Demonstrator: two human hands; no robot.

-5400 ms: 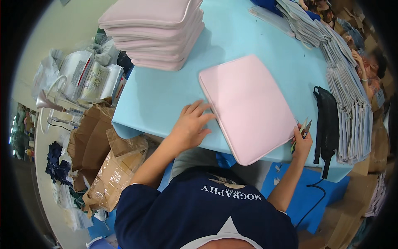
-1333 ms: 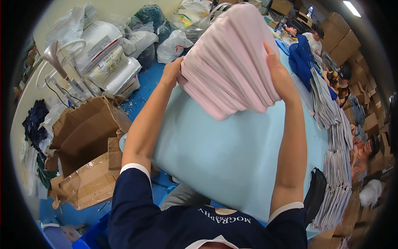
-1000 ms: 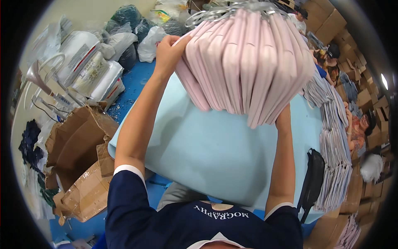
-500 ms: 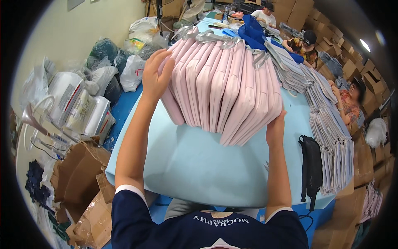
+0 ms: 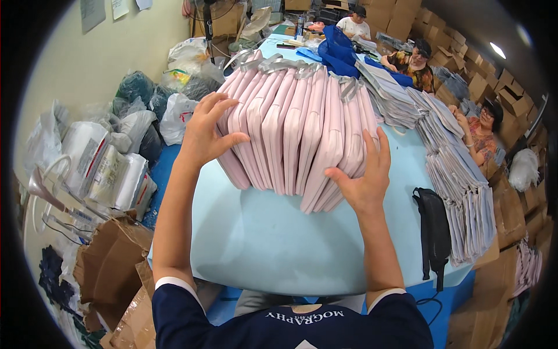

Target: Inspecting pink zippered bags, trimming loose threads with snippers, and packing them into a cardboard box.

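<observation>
A row of pale pink, padded flat fabric pouches stands on edge, packed side by side on the light blue table. Grey ribbon straps lie along their far top edges. At the row's left end is my left hand, fingers spread and thumb out over the nearest pouches. My right hand is at the front right corner, also with fingers apart, its thumb against or just in front of the last pouches. Neither hand wraps round a pouch.
A black strap-like pouch lies on the table at right, beside long stacks of grey fabric pieces. Blue mesh cloth lies at the far side. Several people sit along the right. Plastic bags and an open carton stand at left.
My right hand has come from behind the row's right end to its front corner, fingers now spread. My left hand has loosened and lowered slightly. The row appears a little lower and further left.
</observation>
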